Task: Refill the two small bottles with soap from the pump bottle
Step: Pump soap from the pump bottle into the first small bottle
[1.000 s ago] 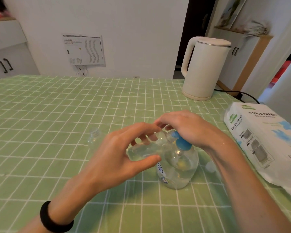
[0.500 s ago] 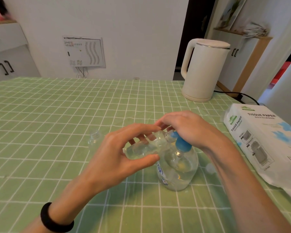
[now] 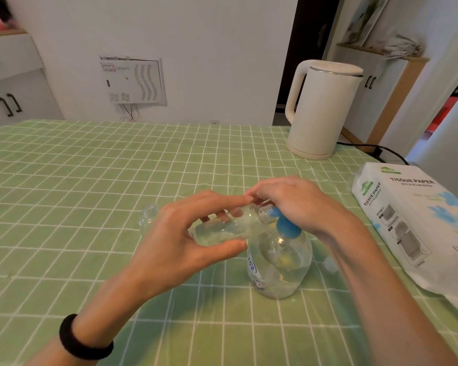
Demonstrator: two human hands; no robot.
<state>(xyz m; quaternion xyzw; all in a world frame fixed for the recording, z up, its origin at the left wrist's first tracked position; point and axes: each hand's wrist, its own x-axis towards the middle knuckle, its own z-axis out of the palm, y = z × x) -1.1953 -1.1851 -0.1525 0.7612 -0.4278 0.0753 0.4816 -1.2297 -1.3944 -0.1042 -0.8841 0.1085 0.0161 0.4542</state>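
head view: the left grip (image 3: 185, 241) pinches a small bottle (image 3: 224, 229) nearly level, its long axis pointing right so the mouth sits at the nozzle (image 3: 272, 212) under the right grip (image 3: 298, 204), which curls over the top of the pump bottle (image 3: 280, 268) standing on the table (image 3: 90, 180).

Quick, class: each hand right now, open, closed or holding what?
Left hand: grips the small bottle, tilted at the spout.
Right hand: curled over the head of the pump bottle.
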